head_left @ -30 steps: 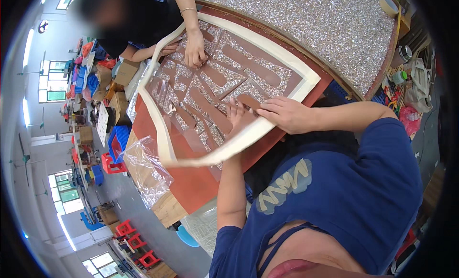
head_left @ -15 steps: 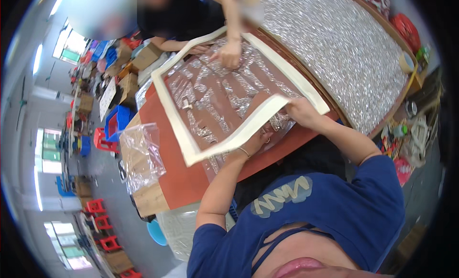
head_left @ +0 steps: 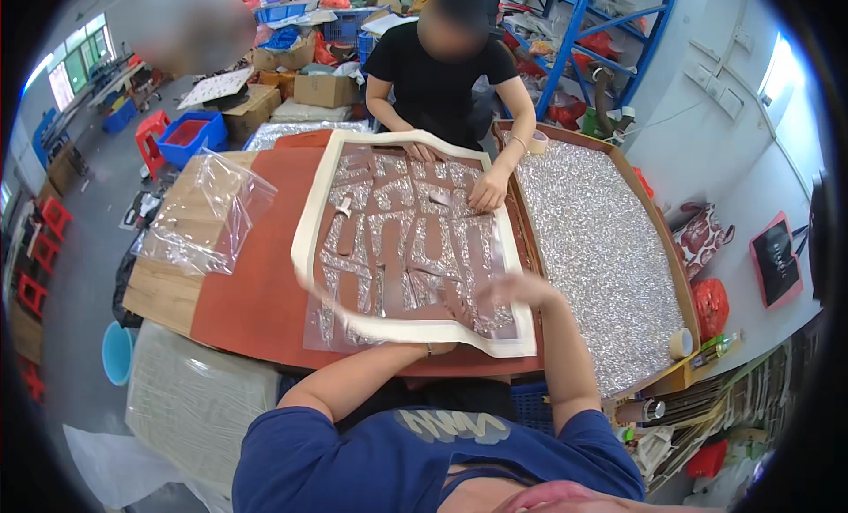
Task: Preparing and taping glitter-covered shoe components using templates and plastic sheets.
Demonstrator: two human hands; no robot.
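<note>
A clear film sheet [head_left: 314,335] with silvery glittering pieces [head_left: 389,198] on it lies over a rust-red sheet [head_left: 234,283]. A cream-white border frame [head_left: 305,217] surrounds it, its near edge bowed. My left hand [head_left: 439,347] reaches beneath that near edge, its fingers mostly hidden. Above the near right part of the film is my right hand [head_left: 521,290], smeared by motion. Across the table, a co-worker's hand [head_left: 488,192] touches the right part of the film; their other hand [head_left: 422,151] rests at the far edge.
To the right stands a shallow tray [head_left: 664,270] full of silvery glitter pieces, with tape rolls [head_left: 680,343] on its rim. A crumpled clear plastic bag [head_left: 208,217] lies on the wooden board [head_left: 163,288] at left. A wrapped stack [head_left: 203,380] sits near left.
The view has turned. My right hand has let go of the frame's near right edge and moved over the film. That edge has come down. The co-worker's hand has moved to the right side.
</note>
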